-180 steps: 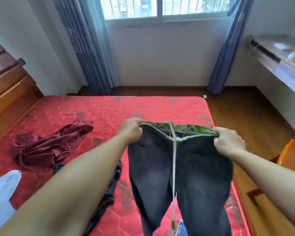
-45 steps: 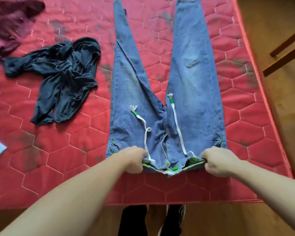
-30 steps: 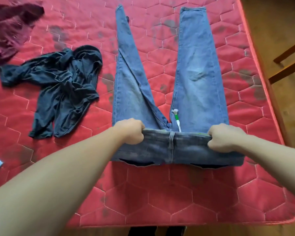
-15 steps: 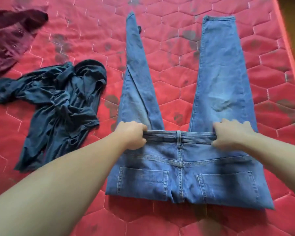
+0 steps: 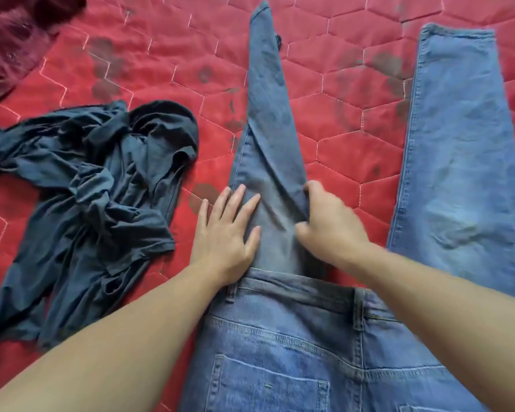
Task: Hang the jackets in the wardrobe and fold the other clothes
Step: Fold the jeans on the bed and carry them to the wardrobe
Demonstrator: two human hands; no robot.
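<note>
Blue jeans (image 5: 452, 162) lie spread on the red quilted mattress (image 5: 167, 55), legs pointing away, the waist part folded over towards the legs with its back pockets up. The left leg is twisted and creased along its length. My left hand (image 5: 225, 230) lies flat with straight fingers on that leg just above the waistband. My right hand (image 5: 324, 221) pinches the folded edge of the same leg beside it. The right leg lies flat and apart to the right.
A crumpled dark blue-grey garment (image 5: 84, 197) lies on the mattress left of the jeans. A dark red garment (image 5: 9, 46) sits at the top left corner.
Both hands let go of the waistband and moved up onto the twisted left leg. The left hand flattened out; the right took hold of the leg's fold. The view moved closer.
</note>
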